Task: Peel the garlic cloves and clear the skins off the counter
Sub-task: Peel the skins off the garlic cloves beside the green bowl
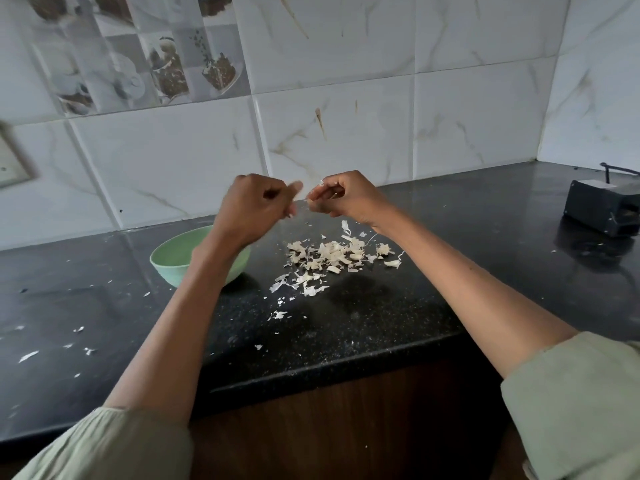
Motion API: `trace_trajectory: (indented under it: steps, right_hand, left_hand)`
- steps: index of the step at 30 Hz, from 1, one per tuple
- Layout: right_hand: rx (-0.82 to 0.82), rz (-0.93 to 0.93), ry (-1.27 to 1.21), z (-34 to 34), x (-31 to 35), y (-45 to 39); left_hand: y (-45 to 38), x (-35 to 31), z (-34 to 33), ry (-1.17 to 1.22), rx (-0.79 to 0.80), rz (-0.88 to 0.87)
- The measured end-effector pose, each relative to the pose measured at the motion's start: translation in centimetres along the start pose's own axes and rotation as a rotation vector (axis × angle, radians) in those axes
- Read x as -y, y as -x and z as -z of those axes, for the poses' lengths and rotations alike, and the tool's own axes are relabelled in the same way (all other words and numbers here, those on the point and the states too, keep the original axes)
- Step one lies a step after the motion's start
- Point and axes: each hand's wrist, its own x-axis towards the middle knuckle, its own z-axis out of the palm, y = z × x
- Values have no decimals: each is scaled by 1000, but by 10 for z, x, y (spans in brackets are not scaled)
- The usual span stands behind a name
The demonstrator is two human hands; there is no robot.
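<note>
Both hands are raised above the black counter, close together. My right hand has its fingers curled round a small garlic clove, of which only a pale tip shows. My left hand is curled too, its thumb and fingertips pointing at the clove; whether it pinches a bit of skin is unclear. Below the hands lies a heap of pale garlic skins, with flakes scattered toward the counter's front and left. A light green bowl stands left of the heap, partly behind my left forearm; its contents are hidden.
A dark boxy device with a cable sits at the counter's far right corner. White marbled tiles cover the wall behind. The counter's front edge runs over a brown cabinet front.
</note>
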Motion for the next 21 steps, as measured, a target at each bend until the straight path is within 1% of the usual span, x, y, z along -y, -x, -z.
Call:
trace_trajectory:
  steps: [4,5,7,9,11,13,16,18,21]
  right_hand:
    - [79,39,-15,-24,9,-3]
    - [109,54,4,-33,12,-5]
    - [167,99,27,-54,18,-8]
    - [202,144,-13,-72,24,-11]
    - [220,167,-86,-85,29,-13]
    - [231,176,-89,-93,33,-14]
    - [211,189,-14,-86,33,-14]
    - [191,186,4,-66,30,-12]
    - [207,164,76,-23,24,-4]
  left_hand:
    - [2,8,18,-43,-136,128]
    - [2,10,21,-21,-178,156]
    - [0,16,27,100,-258,222]
    - [-3,20,29,198,-313,266]
    - [-3,21,30,223,-341,296]
    - [-2,23,27,227,-352,318]
    - [-1,25,22,227,-309,338]
    - [-1,26,19,199,-273,304]
    - [-3,25,16,39,-230,209]
